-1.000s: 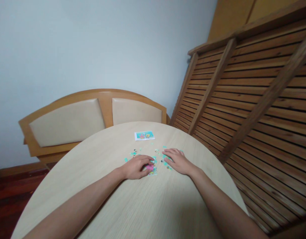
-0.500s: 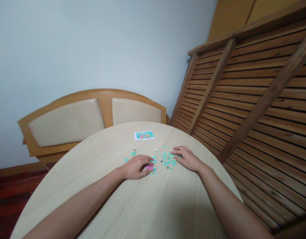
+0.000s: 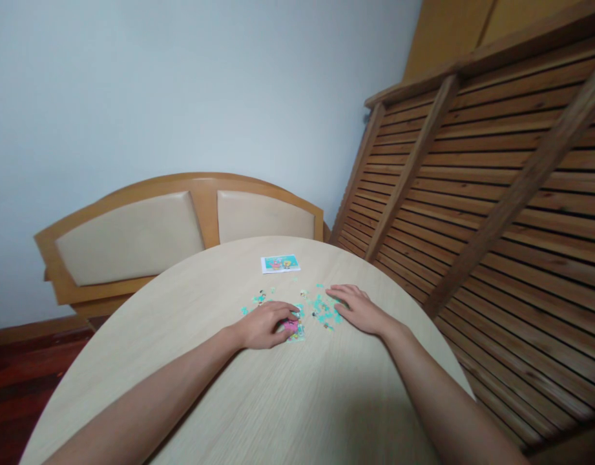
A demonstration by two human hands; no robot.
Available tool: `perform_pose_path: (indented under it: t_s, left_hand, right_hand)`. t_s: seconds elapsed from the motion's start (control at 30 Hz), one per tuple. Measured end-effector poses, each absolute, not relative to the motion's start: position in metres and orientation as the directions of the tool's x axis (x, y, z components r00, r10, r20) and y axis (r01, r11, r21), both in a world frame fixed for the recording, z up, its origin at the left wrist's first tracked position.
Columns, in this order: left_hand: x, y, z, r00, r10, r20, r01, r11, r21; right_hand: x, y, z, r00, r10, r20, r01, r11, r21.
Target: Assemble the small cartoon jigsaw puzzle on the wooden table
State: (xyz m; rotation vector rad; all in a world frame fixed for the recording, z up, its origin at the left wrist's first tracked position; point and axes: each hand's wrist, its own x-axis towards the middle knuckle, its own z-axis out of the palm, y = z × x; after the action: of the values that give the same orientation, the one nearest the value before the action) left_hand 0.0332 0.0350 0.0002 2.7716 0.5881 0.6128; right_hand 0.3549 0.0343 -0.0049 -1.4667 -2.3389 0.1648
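Observation:
My left hand rests on a partly joined jigsaw puzzle with a pink figure on it, fingers spread across its left side. Part of the puzzle lies hidden beneath that hand. To the right is a loose heap of small turquoise puzzle pieces. Over the right edge of this heap lies my right hand, its fingers stretched out, with nothing visibly gripped. A few more loose pieces are scattered just beyond my left hand.
A picture card with cartoon figures lies toward the far side of the round wooden table. Behind the table stands a padded bench back against the wall. A slatted wooden panel rises on the right.
My right hand has shifted slightly left, its fingers reaching further over the heap of pieces. My left hand and the joined puzzle have stayed in place.

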Motion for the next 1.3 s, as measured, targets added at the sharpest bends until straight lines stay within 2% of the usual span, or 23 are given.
perform_pose_path:
  t_s: [0.27, 0.47, 0.63, 0.93, 1.3]
  left_hand:
    - [0.030, 0.036, -0.003, 0.830, 0.423, 0.365, 0.317, -0.894, 0.316]
    - [0.032, 0.025, 0.007, 0.811, 0.428, 0.398, 0.353, -0.901, 0.250]
    - [0.027, -0.005, 0.010, 0.830, 0.448, 0.332, 0.400, -0.893, 0.207]
    - [0.021, -0.037, -0.001, 0.767, 0.553, 0.326, 0.490, -0.832, 0.259]
    - [0.017, -0.026, 0.007, 0.808, 0.517, 0.282, 0.462, -0.853, 0.242]
  right_hand:
    - [0.392, 0.047, -0.014, -0.225, 0.921, 0.318, 0.887, 0.328, -0.325]
    - [0.396, 0.051, -0.018, -0.232, 0.920, 0.316, 0.850, 0.350, -0.394]
    - [0.395, 0.053, -0.019, -0.242, 0.917, 0.317, 0.846, 0.359, -0.393]
    - [0.379, 0.049, -0.015, -0.287, 0.905, 0.315, 0.836, 0.397, -0.378]
    - [0.369, 0.049, -0.010, -0.293, 0.908, 0.298, 0.838, 0.394, -0.377]
